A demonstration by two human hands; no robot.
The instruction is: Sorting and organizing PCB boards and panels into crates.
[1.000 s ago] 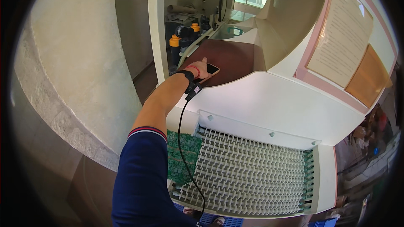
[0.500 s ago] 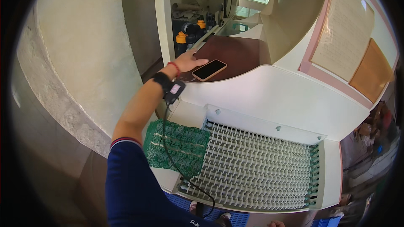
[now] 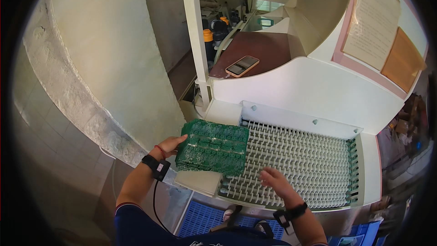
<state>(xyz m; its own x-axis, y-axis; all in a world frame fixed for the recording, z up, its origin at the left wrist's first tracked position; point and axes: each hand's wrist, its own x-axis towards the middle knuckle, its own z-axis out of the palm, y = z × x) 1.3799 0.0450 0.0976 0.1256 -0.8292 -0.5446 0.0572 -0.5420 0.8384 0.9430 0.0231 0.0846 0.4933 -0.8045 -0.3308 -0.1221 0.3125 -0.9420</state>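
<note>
A stack of green printed circuit boards (image 3: 211,148) lies across the left end of a machine's roller conveyor (image 3: 296,164) and the white ledge beside it. My left hand (image 3: 172,146) grips the stack's left edge, thumb along the side of the top board; its other fingers are mostly hidden. My right hand (image 3: 276,182) hovers over the near part of the rollers, fingers loosely bent and apart, holding nothing. Beyond the white machine panel, a phone (image 3: 242,66) with a lit screen lies on a dark red surface (image 3: 268,45).
A white post (image 3: 195,27) and a pale wall (image 3: 109,54) stand at the left. Papers (image 3: 371,23) hang on the machine's cover at the right. Blue plastic grating (image 3: 200,218) lies under my feet, and a blue crate (image 3: 359,234) sits at the lower right.
My left hand has come back from beside the phone to the boards' left edge. The phone's screen, dark before, is lit. My right hand has risen into view over the rollers.
</note>
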